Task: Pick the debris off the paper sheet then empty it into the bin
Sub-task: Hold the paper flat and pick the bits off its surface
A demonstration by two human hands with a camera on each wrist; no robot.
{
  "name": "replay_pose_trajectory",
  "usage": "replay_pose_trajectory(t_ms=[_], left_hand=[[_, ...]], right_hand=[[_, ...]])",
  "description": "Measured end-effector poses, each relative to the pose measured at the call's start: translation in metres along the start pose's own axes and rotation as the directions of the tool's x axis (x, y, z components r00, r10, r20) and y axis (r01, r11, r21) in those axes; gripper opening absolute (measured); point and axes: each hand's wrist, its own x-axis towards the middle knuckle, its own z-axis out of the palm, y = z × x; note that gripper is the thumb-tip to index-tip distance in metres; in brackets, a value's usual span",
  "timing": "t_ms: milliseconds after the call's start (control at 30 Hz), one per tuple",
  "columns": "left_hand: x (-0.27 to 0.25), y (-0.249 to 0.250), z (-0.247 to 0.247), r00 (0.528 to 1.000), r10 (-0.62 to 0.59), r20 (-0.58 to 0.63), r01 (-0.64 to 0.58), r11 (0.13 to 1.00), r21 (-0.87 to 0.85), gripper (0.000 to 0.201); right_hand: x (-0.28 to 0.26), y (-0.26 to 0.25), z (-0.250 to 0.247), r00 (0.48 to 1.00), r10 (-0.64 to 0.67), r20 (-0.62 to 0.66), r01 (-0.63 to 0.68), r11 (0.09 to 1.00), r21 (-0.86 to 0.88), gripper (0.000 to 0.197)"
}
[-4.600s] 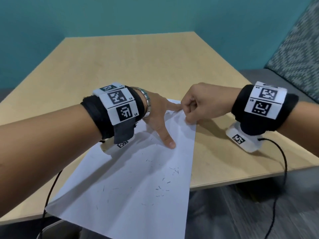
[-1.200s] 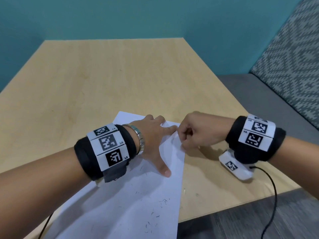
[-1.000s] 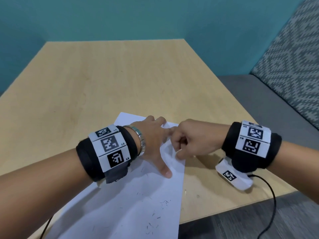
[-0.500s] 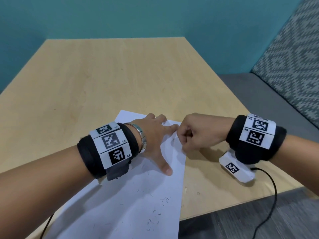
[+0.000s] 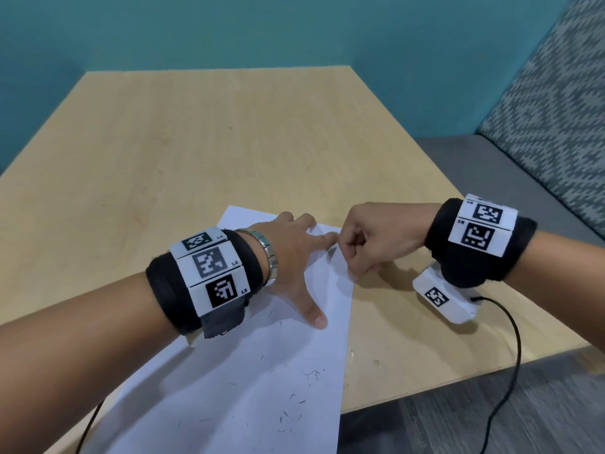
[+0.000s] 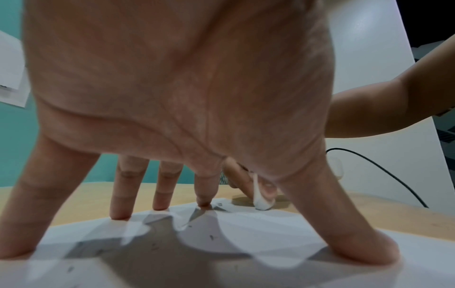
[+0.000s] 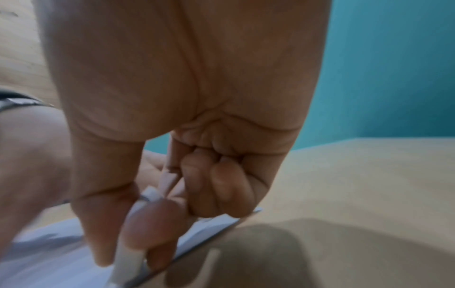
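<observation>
A white paper sheet (image 5: 278, 371) lies on the wooden table (image 5: 196, 142) and juts over its near edge. Several dark specks of debris (image 5: 294, 411) are scattered on the sheet's near half. My left hand (image 5: 294, 260) presses down on the sheet's far end with fingers spread straight (image 6: 120, 194). My right hand (image 5: 347, 257) is curled at the sheet's right edge, right beside the left index finger. Its thumb and forefinger pinch a small white block (image 7: 128, 261), which looks like an eraser (image 6: 261, 198), with the tip down on the paper (image 7: 37, 253). No bin is in view.
A bench with a grey seat (image 5: 491, 178) and patterned backrest (image 5: 556, 103) stands to the right of the table. Black cable (image 5: 510, 355) trails from my right wrist over the table's near edge (image 5: 458, 381). A teal wall (image 5: 294, 27) rises behind the table.
My right hand has rubbed a little to the left and back right at the sheet's edge, still pinching the white block. The left hand has kept pressing in the same spot.
</observation>
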Motion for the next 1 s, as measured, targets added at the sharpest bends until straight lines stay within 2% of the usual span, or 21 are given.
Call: replay_pose_trajectory(t_ms=[100,433,600,733,867,1000], left_hand=[[0.001,0.0,0.0,1.0,-0.006,0.004,0.006,1.0,0.001,0.129],[0.0,0.001,-0.001,1.0,-0.001,0.011,0.001,1.0,0.003,0.126],[-0.003,0.001,-0.002,1.0,0.011,0.001,-0.011,0.999,-0.045,0.12],[-0.002,0.001,-0.001,1.0,0.014,-0.01,-0.015,0.998,-0.055,0.114],[-0.002,0.002,-0.001,1.0,0.018,-0.014,-0.019,0.998,-0.062,0.117],[-0.004,0.001,-0.002,1.0,0.009,-0.017,-0.011,0.997,-0.079,0.113]], right_hand=[[0.002,0.003,-0.003,0.999,0.024,-0.028,-0.022,0.999,0.04,0.017],[0.002,0.0,-0.007,0.995,0.069,0.073,-0.07,0.997,0.023,0.021],[0.001,-0.003,-0.013,0.989,0.14,0.045,-0.141,0.99,0.018,0.024],[-0.003,-0.006,-0.003,0.989,0.142,0.048,-0.142,0.99,-0.005,0.019],[-0.002,-0.006,-0.005,0.985,0.17,-0.007,-0.17,0.985,0.017,0.022],[0.001,-0.011,-0.006,0.982,0.179,0.053,-0.179,0.984,-0.001,0.022]])
